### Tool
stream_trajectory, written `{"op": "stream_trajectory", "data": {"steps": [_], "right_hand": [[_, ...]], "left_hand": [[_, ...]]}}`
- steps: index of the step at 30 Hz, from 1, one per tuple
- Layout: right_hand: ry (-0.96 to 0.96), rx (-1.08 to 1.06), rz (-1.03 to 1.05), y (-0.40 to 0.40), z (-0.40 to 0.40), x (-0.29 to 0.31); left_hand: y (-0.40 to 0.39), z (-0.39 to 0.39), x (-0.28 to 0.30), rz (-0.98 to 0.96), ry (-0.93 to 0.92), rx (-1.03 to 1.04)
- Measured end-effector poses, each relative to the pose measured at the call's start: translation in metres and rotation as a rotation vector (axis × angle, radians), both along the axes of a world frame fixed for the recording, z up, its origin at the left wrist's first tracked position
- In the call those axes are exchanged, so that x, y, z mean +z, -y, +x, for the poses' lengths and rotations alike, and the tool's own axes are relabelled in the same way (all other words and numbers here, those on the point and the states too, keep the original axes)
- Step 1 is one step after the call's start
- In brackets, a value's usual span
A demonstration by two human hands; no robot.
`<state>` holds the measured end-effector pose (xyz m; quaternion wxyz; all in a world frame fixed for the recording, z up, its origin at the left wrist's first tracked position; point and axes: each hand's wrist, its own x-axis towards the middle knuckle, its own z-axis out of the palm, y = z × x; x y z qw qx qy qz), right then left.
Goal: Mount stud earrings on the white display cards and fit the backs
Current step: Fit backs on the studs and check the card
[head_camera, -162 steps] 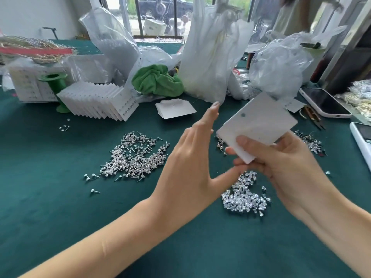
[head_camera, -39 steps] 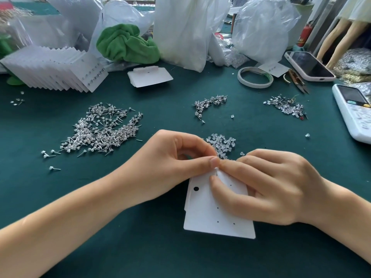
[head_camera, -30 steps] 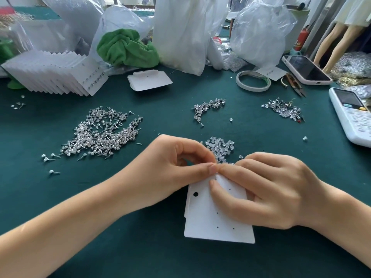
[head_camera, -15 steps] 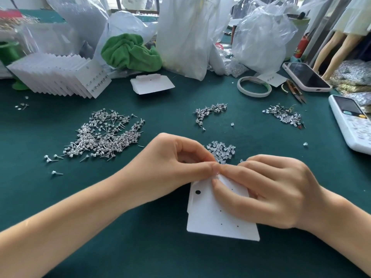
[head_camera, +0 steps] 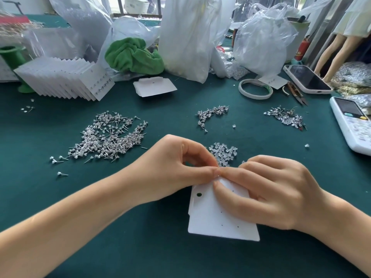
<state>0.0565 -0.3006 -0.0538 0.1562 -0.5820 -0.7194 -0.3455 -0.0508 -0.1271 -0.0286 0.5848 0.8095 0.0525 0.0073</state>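
Hands meet at the top edge of a flat white card (head_camera: pixel 216 219) lying on the dark green felt-like table (head_camera: pixel 140 255). The left hand (head_camera: pixel 170 169) has its fingers curled, thumb and forefinger pinched together at the card's upper edge; what sits between the tips is too small to tell. The right hand (head_camera: pixel 267 189) lies over the card's right part, forefinger and thumb pinching its upper edge against the left fingertips. The card is matte, with one round hole near its top left corner and a few tiny pinholes. Just beyond the hands lies a small heap of clear earring backs (head_camera: pixel 223 152). To the left spreads a wide glittering pile of stud earrings (head_camera: pixel 108 137) with thin metal posts; two smaller piles lie farther back. A fanned row of filled cards (head_camera: pixel 64 79) stands at the back left, near a crumpled green cloth (head_camera: pixel 132 56), crinkled plastic bags (head_camera: pixel 186 35), a tape ring (head_camera: pixel 255 89) and a phone (head_camera: pixel 307 79).
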Motion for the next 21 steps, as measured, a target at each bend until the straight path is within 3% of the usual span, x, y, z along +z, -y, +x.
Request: {"op": "stream_trajectory", "data": {"steps": [1,3,6,8,10,15,21], "right_hand": [[-0.065,-0.007,-0.007,-0.001,0.001,0.001],[-0.389,-0.031,-0.001,-0.005,-0.003,0.006],[-1.117,-0.137,0.080,-0.009,-0.014,0.015],[-1.531,-0.076,0.041,-0.009,-0.013,0.015],[-1.660,-0.056,-0.007,-0.007,-0.009,0.016],[-1.771,0.038,-0.049,-0.009,-0.009,0.019],[-1.810,0.097,-0.148,-0.007,-0.010,0.020]], "left_hand": [[0.000,0.001,0.001,-0.031,0.019,0.037],[-0.002,0.003,0.004,-0.060,0.076,0.137],[-0.003,0.004,0.007,-0.011,0.111,0.193],[-0.002,0.003,0.008,0.017,0.091,0.179],[-0.001,0.003,0.008,0.022,0.105,0.168],[0.000,0.001,0.010,-0.029,0.170,0.151],[0.000,0.001,0.006,-0.021,0.143,0.137]]}}
